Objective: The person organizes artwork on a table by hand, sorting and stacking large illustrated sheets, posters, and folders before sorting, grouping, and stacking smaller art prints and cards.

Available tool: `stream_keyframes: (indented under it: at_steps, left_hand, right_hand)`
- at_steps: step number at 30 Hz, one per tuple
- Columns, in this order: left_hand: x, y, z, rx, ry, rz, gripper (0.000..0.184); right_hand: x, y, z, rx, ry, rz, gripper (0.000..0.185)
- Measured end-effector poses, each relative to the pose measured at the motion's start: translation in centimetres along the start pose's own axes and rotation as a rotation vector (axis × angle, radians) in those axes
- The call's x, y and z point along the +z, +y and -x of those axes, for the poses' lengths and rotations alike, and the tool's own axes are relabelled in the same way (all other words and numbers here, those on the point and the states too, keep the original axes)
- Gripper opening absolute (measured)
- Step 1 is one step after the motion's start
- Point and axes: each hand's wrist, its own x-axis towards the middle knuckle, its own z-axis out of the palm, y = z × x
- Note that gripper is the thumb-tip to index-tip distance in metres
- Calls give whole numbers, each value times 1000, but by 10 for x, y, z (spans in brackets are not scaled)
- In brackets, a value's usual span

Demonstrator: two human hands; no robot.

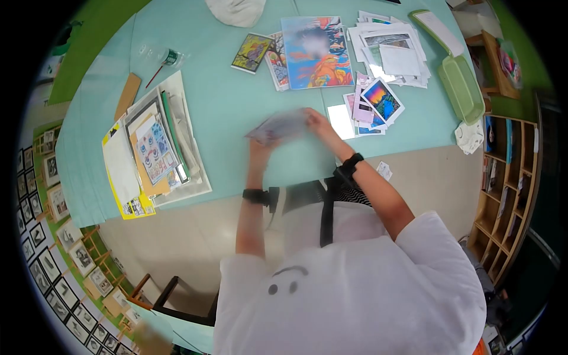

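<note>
A person in a white shirt [355,284] stands at a pale green surface [228,118], both forearms reaching forward, a black band around each wrist. Between the two hands is a thin, greyish-purple sheet [281,125], held just above the surface near its front edge; it is blurred, so what is printed on it cannot be made out. The left hand [259,144] grips its lower left end, and the right hand [318,122] has its fingers closed narrowly on the right end.

Beyond the hands lies a large, brightly coloured picture [317,53], with a smaller yellow picture [252,53] to its left. To the right are a loose pile of papers [395,52] and, nearer the person, some overlapping photo prints [381,102]; the top one shows a sunset-coloured sky over blue. A long green box [461,89] sits near the right edge, its lid opened outward.

On the left, a stack of papers and folders [160,145] lies at an angle, with a clear jar [151,54] and a thin brush [154,77] beyond it.
</note>
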Motion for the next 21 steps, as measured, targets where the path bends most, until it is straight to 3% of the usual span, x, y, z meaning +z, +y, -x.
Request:
stream_keyframes:
  at_steps: [3,4,7,10,13,16,19,21]
  left_hand:
    - [-6,-17,0,-119,-5,32,38]
    - [-5,-16,2,-150,0,100,37]
    - [-9,6,11,295,-99,-315,34]
    - [-12,-2,6,647,8,-488,28]
    - [-4,-5,5,282,152,2,27]
    - [-19,-13,-2,352,25,-119,32]
    - [-16,1,-1,59,-42,4,37]
    - [-10,29,0,227,25,-105,52]
  right_hand:
    - [50,4,15,-279,167,375,46]
    - [52,-6,19,-260,87,353,53]
    - [42,-5,24,-333,45,677,60]
    - [40,2,25,-153,-90,376,63]
    - [44,7,21,-253,48,502,61]
    - [43,16,11,-552,51,892,60]
    - [32,10,-11,-281,-170,728,64]
    - [38,0,-13,-400,-103,719,65]
